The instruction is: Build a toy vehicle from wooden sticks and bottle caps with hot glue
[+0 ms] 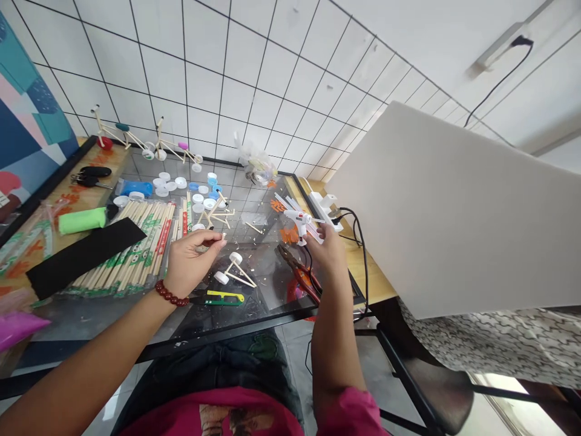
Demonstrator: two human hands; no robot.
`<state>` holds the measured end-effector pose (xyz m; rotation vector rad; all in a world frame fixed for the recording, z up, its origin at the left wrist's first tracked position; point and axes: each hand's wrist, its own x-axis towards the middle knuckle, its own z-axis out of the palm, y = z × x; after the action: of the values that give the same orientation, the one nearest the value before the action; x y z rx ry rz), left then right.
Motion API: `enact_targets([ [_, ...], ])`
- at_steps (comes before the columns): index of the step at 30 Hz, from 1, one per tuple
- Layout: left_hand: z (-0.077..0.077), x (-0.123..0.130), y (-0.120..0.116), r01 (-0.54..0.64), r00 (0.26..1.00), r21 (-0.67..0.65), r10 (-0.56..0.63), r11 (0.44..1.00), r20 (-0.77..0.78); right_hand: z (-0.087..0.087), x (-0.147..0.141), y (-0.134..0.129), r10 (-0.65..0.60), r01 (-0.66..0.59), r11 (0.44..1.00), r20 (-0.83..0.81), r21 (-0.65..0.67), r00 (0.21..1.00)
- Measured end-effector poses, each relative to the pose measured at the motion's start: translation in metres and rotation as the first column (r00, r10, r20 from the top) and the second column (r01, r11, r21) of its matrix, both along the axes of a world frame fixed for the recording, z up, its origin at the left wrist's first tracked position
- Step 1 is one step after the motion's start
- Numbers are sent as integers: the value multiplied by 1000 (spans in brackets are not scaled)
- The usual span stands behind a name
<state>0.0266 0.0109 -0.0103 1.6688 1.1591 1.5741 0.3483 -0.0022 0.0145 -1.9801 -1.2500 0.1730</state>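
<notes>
My left hand [194, 257] pinches a small pale piece of wooden stick [224, 236] between thumb and fingertips, above the dark glass tabletop. At the right, my right hand [327, 247] has its fingers closed at the rear of a white hot glue gun [298, 217]; the back of the hand partly hides the grip. Just beyond my left fingertips stands a stick frame [218, 212]. In front of that hand lies a triangle of sticks [241, 277] with two white bottle caps [221, 277] as wheels. A yellow-green utility knife [224, 297] is nearby.
Pliers [299, 271] with red handles lie by my right forearm. Wrapped chopsticks [131, 242], black foam [86, 257] and loose bottle caps [180, 182] cover the left side. Two stick tricycles [118, 130] stand against the tiled wall. A power strip [323, 209] and cable edge the right.
</notes>
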Motion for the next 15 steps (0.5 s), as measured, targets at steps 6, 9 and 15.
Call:
enact_targets([
  [6, 2, 2, -1, 214, 921, -259, -106, 942, 374, 0, -98, -27, 439, -366, 887, -264, 283, 859],
  [9, 9, 1, -1, 281, 868, -291, -113, 915, 484, -9, -139, -16, 542, -484, 834, -557, 265, 629],
  [15, 18, 0, 0, 323, 827, -279, -127, 904, 548, -13, -174, -6, 385, -541, 784, -922, 306, 37],
])
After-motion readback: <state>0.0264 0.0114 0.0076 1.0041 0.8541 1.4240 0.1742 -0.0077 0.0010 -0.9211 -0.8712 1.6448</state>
